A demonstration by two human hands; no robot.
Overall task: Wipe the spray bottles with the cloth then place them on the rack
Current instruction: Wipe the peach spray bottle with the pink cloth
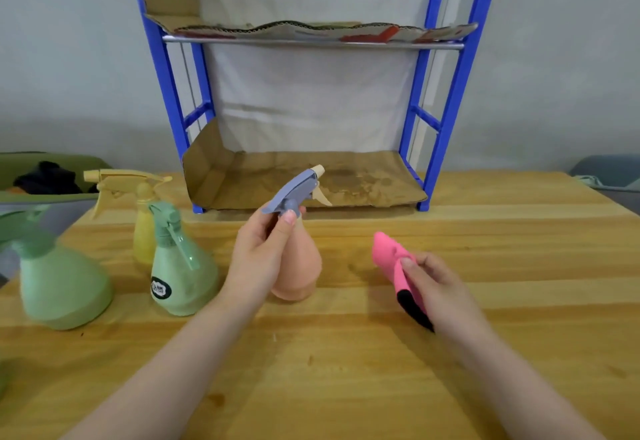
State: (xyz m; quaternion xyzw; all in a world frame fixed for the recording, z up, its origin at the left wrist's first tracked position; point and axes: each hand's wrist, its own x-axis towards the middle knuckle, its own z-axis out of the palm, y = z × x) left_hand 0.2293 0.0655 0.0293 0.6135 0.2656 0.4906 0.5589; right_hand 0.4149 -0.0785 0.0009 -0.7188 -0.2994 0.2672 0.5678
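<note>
Left hand (258, 256) wrapped round the neck of the peach spray bottle (298, 266), thumb up against the blue-grey trigger head (294, 194); right hand (433, 284) pinching a folded pink cloth (391, 259) with a black edge, thumb on top. Hands apart, each clamped on its own thing, cloth and bottle not touching — a clear gap of bare wood between them. Bottle upright or nearly so, long axis vertical, base at or just above the surface (346, 370), hard to tell which; nozzle aimed away toward the rack (446, 121). Cloth lying to the bottle's right, so the wipe looks to turn on bringing the right hand leftward across to the bottle's body while the left holds it steady; no sign yet that wiping is under way. Rack straight ahead, just beyond the bottle, blue uprights, cardboard lining the bottom shelf (346, 180) and the upper one; nothing standing on the shelves so far. Left hand the nearer one for the placing. Off to the left, waiting: a yellow bottle (143, 232), a green labelled bottle (180, 273) in front of it, and a larger green bottle (59, 284) near the edge. Wooden surface, plain grey wall behind, white sheet hanging at the rack's back — a green bin (45, 169) past the far left corner.
</note>
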